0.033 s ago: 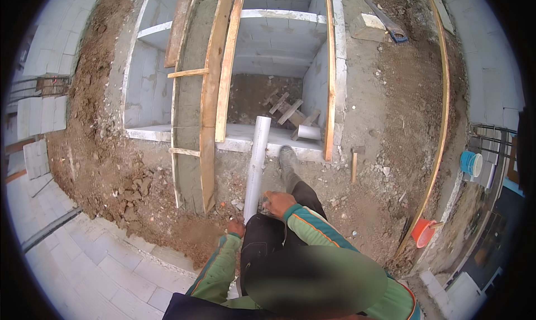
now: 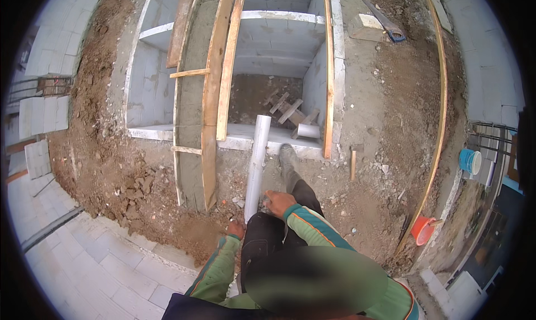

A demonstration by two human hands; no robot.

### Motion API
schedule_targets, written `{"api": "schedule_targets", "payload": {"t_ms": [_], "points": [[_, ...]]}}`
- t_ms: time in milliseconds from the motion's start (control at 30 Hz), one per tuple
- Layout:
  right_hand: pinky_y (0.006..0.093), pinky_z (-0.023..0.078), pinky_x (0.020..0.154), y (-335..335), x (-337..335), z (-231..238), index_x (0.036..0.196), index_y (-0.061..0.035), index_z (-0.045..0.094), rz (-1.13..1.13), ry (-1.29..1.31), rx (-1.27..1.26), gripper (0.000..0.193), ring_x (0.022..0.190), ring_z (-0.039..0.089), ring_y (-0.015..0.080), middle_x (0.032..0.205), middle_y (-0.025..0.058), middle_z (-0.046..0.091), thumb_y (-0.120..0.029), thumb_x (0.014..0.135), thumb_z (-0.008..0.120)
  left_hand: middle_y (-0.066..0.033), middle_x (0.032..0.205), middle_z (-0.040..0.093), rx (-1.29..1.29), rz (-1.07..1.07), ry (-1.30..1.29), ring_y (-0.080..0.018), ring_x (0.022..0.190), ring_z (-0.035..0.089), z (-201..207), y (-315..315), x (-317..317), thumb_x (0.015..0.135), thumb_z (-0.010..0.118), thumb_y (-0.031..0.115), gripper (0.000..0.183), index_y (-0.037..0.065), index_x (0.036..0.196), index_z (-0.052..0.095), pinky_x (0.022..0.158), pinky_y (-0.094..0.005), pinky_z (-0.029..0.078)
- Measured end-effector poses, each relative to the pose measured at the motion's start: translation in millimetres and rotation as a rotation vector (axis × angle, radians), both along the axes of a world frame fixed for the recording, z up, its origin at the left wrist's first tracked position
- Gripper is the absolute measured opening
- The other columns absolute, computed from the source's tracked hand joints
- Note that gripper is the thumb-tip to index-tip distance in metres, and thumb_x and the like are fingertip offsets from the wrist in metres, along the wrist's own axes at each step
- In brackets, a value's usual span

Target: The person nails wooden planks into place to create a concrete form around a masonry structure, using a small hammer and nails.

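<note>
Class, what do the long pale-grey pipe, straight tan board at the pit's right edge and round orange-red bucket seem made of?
Pipe: likely plastic; smooth, pale, softly shiny.
Board: wood, apparently unpainted, by its mottled tan tone.
Bucket: probably plastic, by its bright colour; finish too small to tell.

I can pass my right hand (image 2: 280,203) forward between the white pipe (image 2: 257,166) and my boot (image 2: 288,159), but my knee (image 2: 262,231) seems to block my left hand (image 2: 236,228) rightward.

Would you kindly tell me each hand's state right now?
Left hand: close beside the pipe; grip unclear.
Right hand: on the pipe's other side; grip unclear.
</note>
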State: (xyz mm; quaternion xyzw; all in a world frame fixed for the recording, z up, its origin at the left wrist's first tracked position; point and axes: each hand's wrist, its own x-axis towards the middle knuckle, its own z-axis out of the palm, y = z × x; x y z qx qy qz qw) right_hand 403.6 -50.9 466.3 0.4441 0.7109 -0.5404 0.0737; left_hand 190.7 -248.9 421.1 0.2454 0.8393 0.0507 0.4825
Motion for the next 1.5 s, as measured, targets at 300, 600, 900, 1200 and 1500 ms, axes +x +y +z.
{"api": "schedule_targets", "payload": {"t_ms": [300,600,900,1200,1500], "points": [[0.0397,0.05,0.082,-109.3,125.0,70.4,0.111,-0.0027,0.064,-0.619,0.139,0.034,0.032,0.093,0.064,0.0333,0.099,0.0185,0.066,-0.022,0.085,0.066,-0.0229,0.085,0.065,0.008,-0.098,-0.037,-0.0399,0.082,0.065,153.2,-56.9,-20.9,0.085,0.051,0.01,0.018,-0.003,0.094,0.06,0.071,-0.0453,0.051],[0.0377,0.048,0.091,-177.9,306.8,111.4,0.114,-0.0012,0.065,-1.168,-0.243,-0.038,0.035,0.102,0.064,0.0325,0.112,0.0199,0.066,-0.025,0.089,0.061,-0.0249,0.088,0.066,-0.108,-0.126,-0.007,-0.0387,0.08,0.066,119.2,-128.9,-20.1,0.086,0.058,0.018,0.024,-0.002,0.098,0.061,0.068,-0.0453,0.051],[0.0398,0.041,0.102,-244.9,404.4,61.0,0.122,-0.0041,0.062,-1.255,-0.275,-0.24,0.046,0.119,0.055,0.0377,0.128,0.0254,0.057,-0.039,0.095,0.048,-0.0147,0.077,0.066,0.033,-0.536,0.214,-0.0238,0.064,0.063,141.3,22.0,68.7,0.082,0.056,0.012,0.025,0.002,0.104,0.064,0.052,-0.0385,0.048],[0.0401,0.052,0.08,-132.1,571.4,137.9,0.131,-0.0051,0.052,-1.41,-0.031,-0.518,0.042,0.101,0.063,0.0255,0.112,0.0116,0.064,-0.027,0.095,0.054,-0.0082,0.07,0.06,0.218,-0.27,-0.261,-0.0178,0.059,0.055,230.0,193.8,303.8,0.078,0.048,0.005,0.033,0.002,0.107,0.062,0.05,-0.032,0.043],[0.0361,0.051,0.06,-115.9,685.5,105.2,0.111,-0.0101,0.057,-1.561,0.013,-0.44,0.023,0.081,0.065,0.0204,0.096,0.0054,0.065,-0.026,0.095,0.056,-0.0119,0.08,0.066,0.188,-0.668,-0.003,-0.0242,0.075,0.064,210.9,185.4,332.2,0.079,0.064,0.016,0.024,0.008,0.101,0.069,0.069,-0.0367,0.05]]}}
